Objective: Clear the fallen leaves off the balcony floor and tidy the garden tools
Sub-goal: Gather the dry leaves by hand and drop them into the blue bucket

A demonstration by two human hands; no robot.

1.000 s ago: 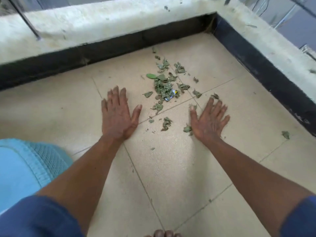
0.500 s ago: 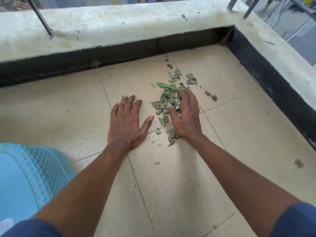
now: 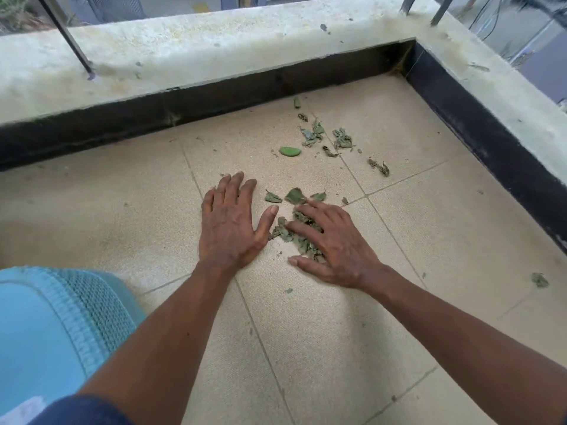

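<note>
- Left hand (image 3: 228, 223) lies flat, fingers spread, on the floor tile (image 3: 322, 332); best kept down as a wall.
- Leaf pile (image 3: 294, 233) sits between both hands.
- Right hand (image 3: 333, 245), splayed over it, should rake leftward.
- Stray leaves (image 3: 325, 139) remain beyond.

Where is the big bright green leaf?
The bright green leaf lies flat on the tile floor past both hands, toward the far wall, just left of a scatter of dry leaves.
</note>
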